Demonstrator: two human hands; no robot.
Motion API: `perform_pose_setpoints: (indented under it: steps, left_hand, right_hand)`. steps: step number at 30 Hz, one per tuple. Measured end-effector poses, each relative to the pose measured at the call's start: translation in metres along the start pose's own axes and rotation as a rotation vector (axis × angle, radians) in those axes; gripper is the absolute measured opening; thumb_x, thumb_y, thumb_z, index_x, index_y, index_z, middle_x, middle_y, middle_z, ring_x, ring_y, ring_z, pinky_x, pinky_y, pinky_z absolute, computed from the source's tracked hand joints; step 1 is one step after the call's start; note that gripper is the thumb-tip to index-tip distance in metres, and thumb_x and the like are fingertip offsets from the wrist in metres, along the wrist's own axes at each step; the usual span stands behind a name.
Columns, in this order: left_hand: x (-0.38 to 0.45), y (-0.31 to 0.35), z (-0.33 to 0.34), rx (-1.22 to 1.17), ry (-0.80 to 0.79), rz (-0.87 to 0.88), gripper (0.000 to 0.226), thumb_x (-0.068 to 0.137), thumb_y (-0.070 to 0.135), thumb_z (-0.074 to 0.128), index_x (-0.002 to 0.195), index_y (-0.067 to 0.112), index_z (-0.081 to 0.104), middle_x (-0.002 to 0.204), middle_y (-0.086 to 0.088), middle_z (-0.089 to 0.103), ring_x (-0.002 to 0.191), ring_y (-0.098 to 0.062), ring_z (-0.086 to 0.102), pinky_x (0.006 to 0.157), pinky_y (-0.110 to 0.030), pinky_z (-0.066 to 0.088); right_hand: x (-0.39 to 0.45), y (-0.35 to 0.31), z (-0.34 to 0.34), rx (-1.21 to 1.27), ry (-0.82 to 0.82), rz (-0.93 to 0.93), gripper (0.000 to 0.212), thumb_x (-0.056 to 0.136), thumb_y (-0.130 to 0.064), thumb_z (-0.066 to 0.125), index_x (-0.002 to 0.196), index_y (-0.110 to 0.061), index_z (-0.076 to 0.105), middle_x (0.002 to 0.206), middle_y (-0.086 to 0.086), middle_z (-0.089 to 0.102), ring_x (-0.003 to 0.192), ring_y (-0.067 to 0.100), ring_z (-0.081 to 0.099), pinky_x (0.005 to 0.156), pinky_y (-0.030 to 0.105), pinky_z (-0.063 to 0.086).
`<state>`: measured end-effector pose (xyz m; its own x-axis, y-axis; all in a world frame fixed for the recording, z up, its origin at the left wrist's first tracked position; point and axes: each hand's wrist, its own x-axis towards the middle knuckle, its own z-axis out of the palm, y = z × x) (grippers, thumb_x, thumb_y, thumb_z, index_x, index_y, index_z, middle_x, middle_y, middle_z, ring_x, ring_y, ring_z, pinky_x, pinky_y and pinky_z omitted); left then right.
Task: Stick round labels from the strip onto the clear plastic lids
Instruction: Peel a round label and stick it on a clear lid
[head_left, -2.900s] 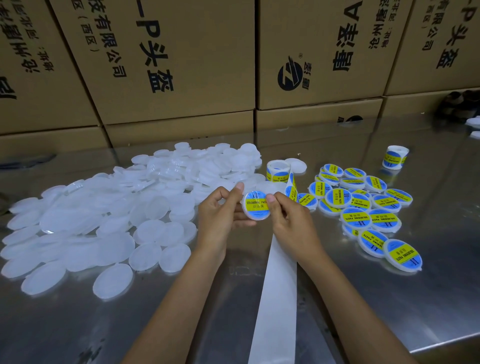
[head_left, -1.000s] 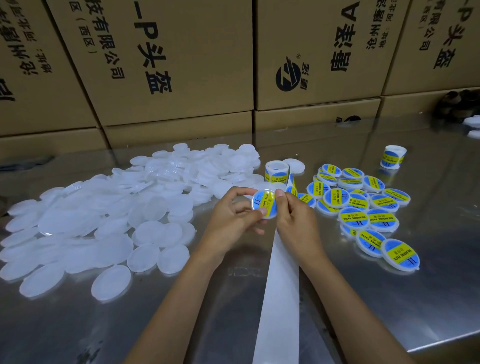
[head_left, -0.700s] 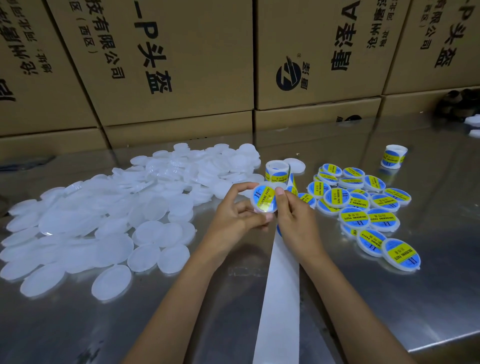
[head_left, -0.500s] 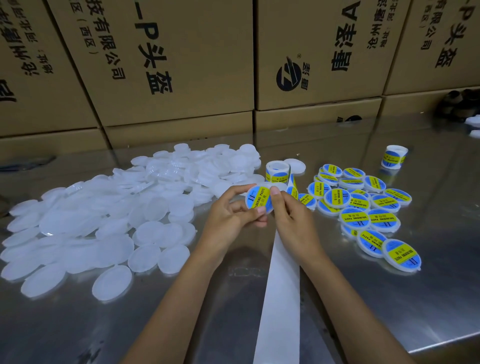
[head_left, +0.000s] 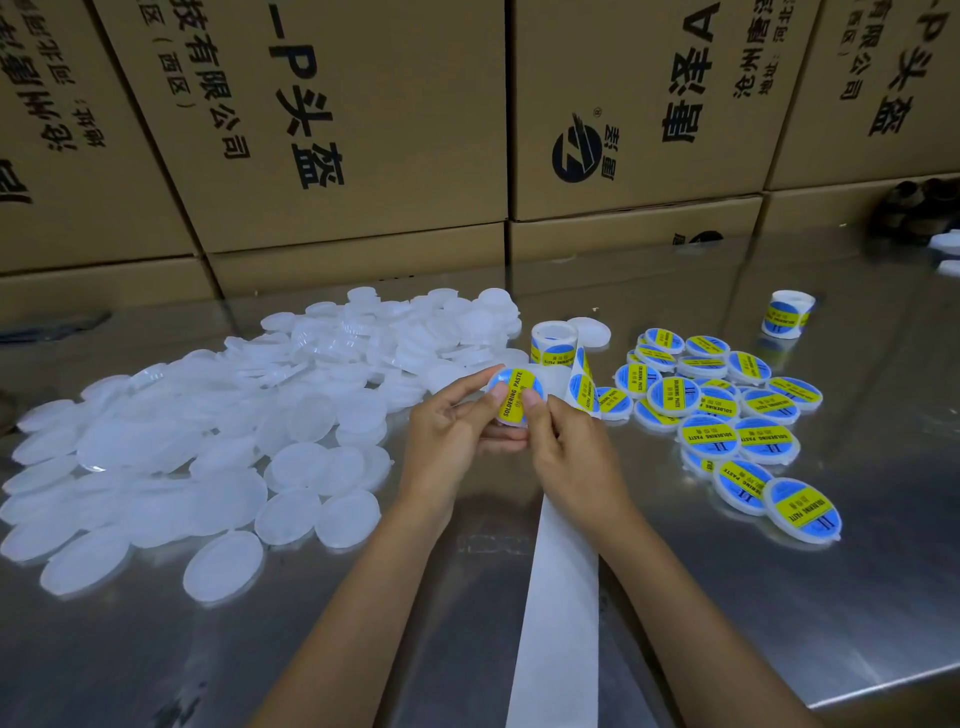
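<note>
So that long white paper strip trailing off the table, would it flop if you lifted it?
Probably. The white strip lies flat and thin on the metal table, curling up near the label roll, so it is likely floppy and very light.

This is a small packing or warehouse workroom: stacked brown cardboard cartons (head_left: 332, 119) printed with black Chinese lettering and a company logo form a wall along the far side. In front of them a shiny steel desk (head_left: 779, 597) carries piecework in bulk, with a big heap of plain clear lids (head_left: 208, 441) on the left and a batch of labelled lids (head_left: 727, 410) on the right. A label roll (head_left: 553, 343) and its white backing strip (head_left: 558, 613) lie between them.
</note>
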<state>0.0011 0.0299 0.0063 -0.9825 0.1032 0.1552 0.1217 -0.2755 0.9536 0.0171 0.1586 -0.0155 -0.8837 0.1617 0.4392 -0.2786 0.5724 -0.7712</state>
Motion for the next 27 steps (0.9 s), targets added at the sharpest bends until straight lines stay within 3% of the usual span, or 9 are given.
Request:
perform_pose_setpoints:
  steps: [5, 11, 15, 18, 23, 25, 27]
  left_hand:
    - [0.001, 0.000, 0.001, 0.029, 0.016, -0.024, 0.018, 0.100, 0.021, 0.061, 0.113, 0.016, 0.073, 0.086, -0.016, 0.077, 0.075, -0.034, 0.076, 0.063, -0.032, 0.062]
    - [0.000, 0.001, -0.001, 0.100, -0.010, 0.007, 0.018, 0.094, 0.020, 0.070, 0.112, 0.017, 0.071, 0.082, -0.014, 0.077, 0.068, -0.027, 0.075, 0.061, -0.028, 0.060]
    - [0.000, 0.001, -0.006, 0.151, -0.006, 0.045, 0.023, 0.092, 0.014, 0.073, 0.114, 0.019, 0.070, 0.081, -0.013, 0.077, 0.065, -0.024, 0.073, 0.065, -0.028, 0.060]
    - [0.002, 0.000, -0.009, 0.176, 0.002, 0.033, 0.023, 0.094, 0.017, 0.070, 0.116, 0.020, 0.071, 0.076, -0.012, 0.076, 0.060, -0.023, 0.072, 0.063, -0.029, 0.061]
    - [0.003, -0.003, -0.007, 0.183, 0.027, 0.024, 0.016, 0.095, 0.019, 0.069, 0.109, 0.024, 0.075, 0.067, -0.007, 0.071, 0.045, -0.021, 0.063, 0.047, -0.030, 0.057]
    - [0.003, -0.004, -0.006, 0.185, 0.002, -0.007, 0.020, 0.098, 0.027, 0.064, 0.116, 0.029, 0.074, 0.080, -0.007, 0.074, 0.053, -0.022, 0.068, 0.052, -0.032, 0.059]
    - [0.003, -0.005, -0.003, 0.163, -0.068, -0.081, 0.030, 0.102, 0.034, 0.056, 0.130, 0.039, 0.065, 0.104, -0.002, 0.074, 0.073, -0.023, 0.075, 0.059, -0.034, 0.061]
  right_hand:
    - [0.001, -0.003, -0.003, -0.014, 0.036, 0.054, 0.050, 0.107, -0.036, 0.033, 0.058, -0.025, 0.036, 0.055, -0.007, 0.045, 0.065, 0.021, 0.045, 0.065, 0.038, 0.039]
    - [0.003, 0.000, -0.005, 0.127, -0.004, 0.093, 0.051, 0.105, -0.041, 0.037, 0.060, -0.018, 0.043, 0.052, -0.007, 0.044, 0.061, 0.015, 0.043, 0.064, 0.036, 0.037]
    - [0.004, 0.001, -0.008, 0.083, 0.006, 0.082, 0.052, 0.100, -0.049, 0.047, 0.060, -0.019, 0.034, 0.049, -0.009, 0.036, 0.056, 0.012, 0.033, 0.057, 0.033, 0.030]
    - [0.004, 0.000, -0.011, 0.173, -0.073, 0.067, 0.053, 0.095, -0.048, 0.059, 0.056, -0.021, 0.034, 0.049, -0.011, 0.030, 0.054, 0.010, 0.029, 0.056, 0.031, 0.028]
    - [0.007, 0.001, -0.013, 0.287, -0.210, 0.123, 0.054, 0.094, -0.042, 0.062, 0.065, 0.000, 0.045, 0.060, 0.001, 0.030, 0.056, 0.011, 0.027, 0.058, 0.032, 0.024]
    - [0.008, 0.002, -0.014, 0.270, -0.196, 0.144, 0.050, 0.096, -0.040, 0.060, 0.064, -0.005, 0.043, 0.060, 0.002, 0.030, 0.055, 0.011, 0.027, 0.058, 0.032, 0.024]
    - [0.010, 0.003, -0.017, 0.256, -0.120, 0.193, 0.047, 0.097, -0.040, 0.058, 0.065, -0.010, 0.041, 0.061, 0.003, 0.033, 0.055, 0.011, 0.030, 0.055, 0.030, 0.026]
